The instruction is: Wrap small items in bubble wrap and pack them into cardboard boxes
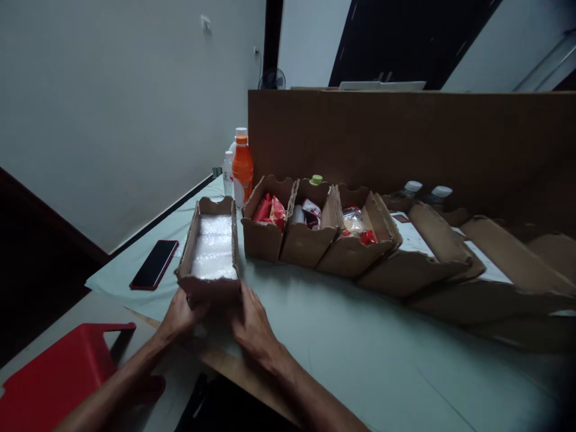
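A long open cardboard box (pixel 194 240) lined with clear bubble wrap (pixel 212 246) lies on the pale green table (pixel 360 348), its near end toward me. My left hand (pixel 180 315) grips that near end at its left corner. My right hand (pixel 252 324) presses against the near end at its right corner. Both hands touch the box from below the rim.
A row of open cardboard boxes (pixel 310 240) with red and clear packets stretches right along a tall cardboard panel (pixel 405 138). An orange bottle (pixel 242 168) and white bottles stand behind. A phone (pixel 154 264) lies left; a red stool (pixel 63 372) sits lower left.
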Tool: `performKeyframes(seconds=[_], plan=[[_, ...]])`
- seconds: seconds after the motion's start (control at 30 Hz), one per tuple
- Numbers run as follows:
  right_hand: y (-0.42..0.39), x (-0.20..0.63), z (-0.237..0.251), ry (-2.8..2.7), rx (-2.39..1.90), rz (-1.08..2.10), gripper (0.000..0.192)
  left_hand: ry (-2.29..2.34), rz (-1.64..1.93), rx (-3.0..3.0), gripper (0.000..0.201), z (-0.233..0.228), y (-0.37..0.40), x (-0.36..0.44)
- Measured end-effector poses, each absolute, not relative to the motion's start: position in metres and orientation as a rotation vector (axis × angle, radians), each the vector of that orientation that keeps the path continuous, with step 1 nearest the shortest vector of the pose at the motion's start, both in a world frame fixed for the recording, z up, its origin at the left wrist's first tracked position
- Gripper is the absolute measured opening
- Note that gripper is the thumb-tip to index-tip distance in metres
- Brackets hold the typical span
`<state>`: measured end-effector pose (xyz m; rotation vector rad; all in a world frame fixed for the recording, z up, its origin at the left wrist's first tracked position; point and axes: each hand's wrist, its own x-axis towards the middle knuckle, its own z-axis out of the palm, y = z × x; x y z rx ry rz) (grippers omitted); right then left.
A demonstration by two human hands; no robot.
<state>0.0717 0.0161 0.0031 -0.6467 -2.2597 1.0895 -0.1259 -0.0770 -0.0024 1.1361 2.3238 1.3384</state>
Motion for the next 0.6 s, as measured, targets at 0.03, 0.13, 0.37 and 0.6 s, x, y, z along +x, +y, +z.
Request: performKeyframes(seconds=[0.03,0.13,0.37,0.6], plan=[[0.021,0.063,0.001,-2.233,-0.648,1.123,0.081,2.294,1.382,1.132,0.047,0.002,-0.068,-0.135],[0.041,0.041,-0.008,-2.161,-0.683,1.201,0.083,2.145,1.456,1.138,0.051,0.013,-0.038,-0.155],[0.065,0.038,-0.035,-2.091,-0.791,1.185,0.071,1.957,1.464,1.224,0.063,0.022,0.034,-0.180],[0.058,0.041,-0.035,-2.029,-0.741,1.170,0.064,1.938,1.464,1.285,0.068,0.020,0.080,-0.193]])
